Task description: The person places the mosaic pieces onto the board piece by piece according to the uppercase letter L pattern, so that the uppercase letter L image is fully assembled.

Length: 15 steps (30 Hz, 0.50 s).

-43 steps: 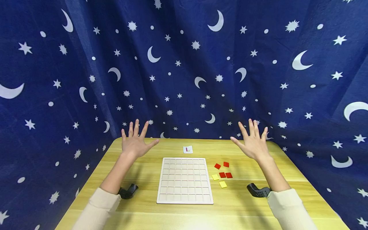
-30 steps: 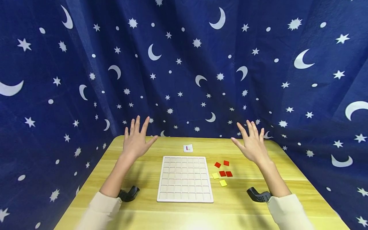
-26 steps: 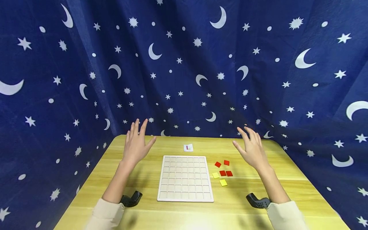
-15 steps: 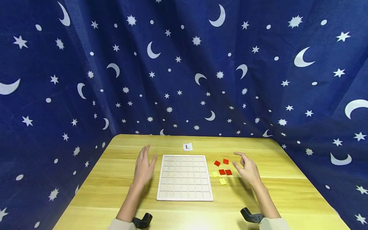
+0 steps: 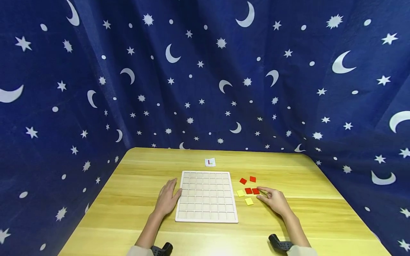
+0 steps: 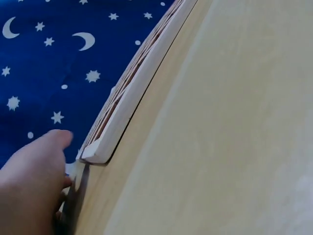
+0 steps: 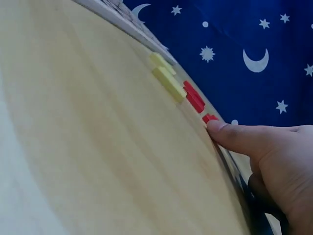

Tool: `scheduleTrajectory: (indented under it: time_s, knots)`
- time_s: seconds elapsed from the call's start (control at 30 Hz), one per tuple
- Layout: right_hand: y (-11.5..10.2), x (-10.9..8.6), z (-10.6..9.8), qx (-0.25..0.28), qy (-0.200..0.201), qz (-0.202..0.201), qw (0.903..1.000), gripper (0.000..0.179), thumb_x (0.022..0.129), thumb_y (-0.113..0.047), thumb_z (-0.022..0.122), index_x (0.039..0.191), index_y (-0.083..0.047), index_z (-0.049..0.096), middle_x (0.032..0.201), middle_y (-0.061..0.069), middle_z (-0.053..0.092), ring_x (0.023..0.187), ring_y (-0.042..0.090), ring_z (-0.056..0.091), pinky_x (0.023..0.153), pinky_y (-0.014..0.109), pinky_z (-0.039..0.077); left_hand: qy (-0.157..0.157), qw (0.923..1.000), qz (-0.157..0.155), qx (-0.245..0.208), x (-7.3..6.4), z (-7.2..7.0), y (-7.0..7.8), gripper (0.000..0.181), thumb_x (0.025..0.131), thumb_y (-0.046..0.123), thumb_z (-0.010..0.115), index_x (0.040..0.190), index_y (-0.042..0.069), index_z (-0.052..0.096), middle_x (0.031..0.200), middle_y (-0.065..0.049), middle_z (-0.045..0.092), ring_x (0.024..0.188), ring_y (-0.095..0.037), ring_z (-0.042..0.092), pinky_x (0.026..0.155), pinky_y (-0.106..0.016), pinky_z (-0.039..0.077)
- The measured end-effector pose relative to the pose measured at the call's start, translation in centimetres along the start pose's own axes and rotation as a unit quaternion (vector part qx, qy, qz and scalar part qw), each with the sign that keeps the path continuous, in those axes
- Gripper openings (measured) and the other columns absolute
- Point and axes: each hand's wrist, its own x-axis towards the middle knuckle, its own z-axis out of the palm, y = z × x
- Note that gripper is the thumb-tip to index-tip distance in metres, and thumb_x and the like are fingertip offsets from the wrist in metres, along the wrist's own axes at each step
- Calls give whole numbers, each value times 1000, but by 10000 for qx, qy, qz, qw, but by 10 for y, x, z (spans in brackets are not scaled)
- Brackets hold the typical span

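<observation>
A white grid board (image 5: pixel 206 196) lies flat on the table. My left hand (image 5: pixel 166 200) rests at its left side, fingers straight, thumb tip right at the board's edge. To the right of the board, my right hand (image 5: pixel 276 201) reaches low over the table with index finger and thumb spread apart. Their tips are right at the right-hand edge of a red square tile (image 5: pixel 255 191). Another red tile (image 5: pixel 248 191) lies just left of it. In the right wrist view the thumb (image 7: pixel 220 128) overlaps a red tile (image 7: pixel 209 118).
Two more red tiles (image 5: pixel 243 181) lie farther back, and two yellow tiles (image 5: pixel 248 201) lie nearer the board. A small printed grid card (image 5: pixel 210 162) sits behind the board. A dark blue star-and-moon curtain (image 5: pixel 205 89) surrounds the wooden table (image 5: pixel 144 160).
Both hands have come down from spread above the table's back. The left has settled beside the board; the right has moved in to the red tiles, its fingers drawn together. Tiles and board have stayed put.
</observation>
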Motion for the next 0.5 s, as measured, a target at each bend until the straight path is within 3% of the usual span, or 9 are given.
scheduleTrajectory:
  time_s: [0.17,0.33,0.5]
  knots:
    - [1,0,1,-404,-184,-70,9990,43,84,-35,67,120,-11,63,48,-11,24,45,4,16,45,22,20,-364,9962,371,699,-4,4,-3,58,94,36,51,139,3,39,142,-13,39,134,-30,28,111,-46,14]
    - [-1,3,2,-547,-81,-144,9984,36,85,-35,65,116,-15,65,48,-10,23,46,5,16,45,23,17,-294,9919,747,980,-6,5,-3,56,93,35,54,137,4,43,141,-11,40,132,-28,32,110,-47,17]
    - [-4,4,3,-338,70,168,9993,33,85,-34,66,109,-12,66,49,-8,27,45,6,18,43,22,19,-349,9863,903,1335,-8,9,-1,54,94,38,48,137,6,44,142,-12,39,132,-29,31,109,-49,17]
